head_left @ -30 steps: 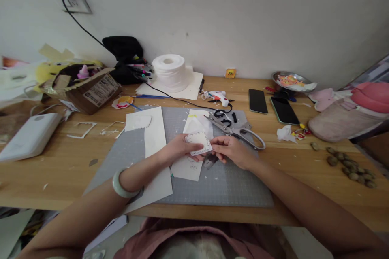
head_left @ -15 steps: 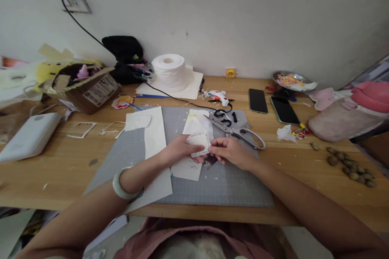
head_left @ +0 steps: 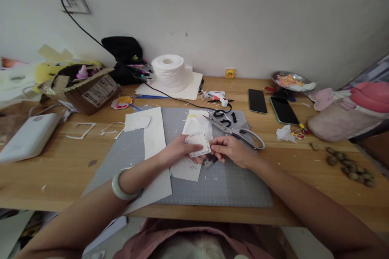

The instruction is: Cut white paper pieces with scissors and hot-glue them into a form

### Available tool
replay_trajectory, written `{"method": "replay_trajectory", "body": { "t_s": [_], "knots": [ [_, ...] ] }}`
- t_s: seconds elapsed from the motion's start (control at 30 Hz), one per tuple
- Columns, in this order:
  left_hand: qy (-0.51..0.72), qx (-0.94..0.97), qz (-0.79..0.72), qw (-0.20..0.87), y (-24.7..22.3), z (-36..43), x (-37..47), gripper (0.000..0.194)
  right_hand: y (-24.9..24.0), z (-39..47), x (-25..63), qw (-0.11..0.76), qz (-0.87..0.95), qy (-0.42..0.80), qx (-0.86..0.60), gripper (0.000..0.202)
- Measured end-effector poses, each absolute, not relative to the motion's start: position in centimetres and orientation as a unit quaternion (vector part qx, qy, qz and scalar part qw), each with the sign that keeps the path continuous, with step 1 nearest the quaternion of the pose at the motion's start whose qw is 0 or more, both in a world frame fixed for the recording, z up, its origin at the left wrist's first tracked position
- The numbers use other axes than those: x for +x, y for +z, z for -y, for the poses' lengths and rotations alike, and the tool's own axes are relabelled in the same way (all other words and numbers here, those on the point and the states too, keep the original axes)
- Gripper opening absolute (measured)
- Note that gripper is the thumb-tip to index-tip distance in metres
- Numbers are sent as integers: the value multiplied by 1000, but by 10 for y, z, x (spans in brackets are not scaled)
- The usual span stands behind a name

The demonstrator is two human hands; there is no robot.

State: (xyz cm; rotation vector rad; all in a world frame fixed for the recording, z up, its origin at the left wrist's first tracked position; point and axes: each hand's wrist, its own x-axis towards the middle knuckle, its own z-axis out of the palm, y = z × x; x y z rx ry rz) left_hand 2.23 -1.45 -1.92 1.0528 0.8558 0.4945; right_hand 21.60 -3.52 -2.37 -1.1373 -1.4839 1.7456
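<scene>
A small white card (head_left: 197, 140) with a dark drawn line along its edges is held up over the grey cutting mat (head_left: 219, 190). My left hand (head_left: 184, 147) grips it, thumb on top and fingers underneath. At the card's right edge, my right hand (head_left: 227, 149) pinches the corner between thumb and fingertips. Beneath the hands lies a white paper strip (head_left: 187, 170) with faint writing. Just behind them rest large scissors (head_left: 234, 131) with grey handles, blades partly spread. A longer white paper sheet (head_left: 156, 170) lies under my left forearm.
A white roll of tissue (head_left: 168, 73) stands at the back, near a white glue gun (head_left: 220, 97) and its black cord. Two phones (head_left: 257, 101) lie to the right, before a metal bowl (head_left: 291, 81). A cardboard box (head_left: 88, 89) and a white power bank (head_left: 28, 135) are at left.
The card has turned slightly in my hands and lies a bit flatter. My right fingers have shifted a little at its right edge.
</scene>
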Motion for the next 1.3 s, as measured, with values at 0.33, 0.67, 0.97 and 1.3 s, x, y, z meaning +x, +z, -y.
{"method": "replay_trajectory", "body": {
  "t_s": [0.33, 0.67, 0.97, 1.3],
  "knots": [
    [217, 490, -383, 752, -18, 15, 22, 16, -24, 36, 217, 279, 566, 651, -422, 19],
    [210, 499, -383, 748, -18, 17, 23, 16, -15, 39, 212, 258, 590, 624, -442, 18],
    [200, 505, -373, 752, -18, 17, 22, 15, -22, 40, 213, 275, 586, 627, -432, 20],
    [167, 503, -370, 763, -15, 20, 23, 21, -22, 38, 213, 326, 516, 663, -433, 22]
  ]
}}
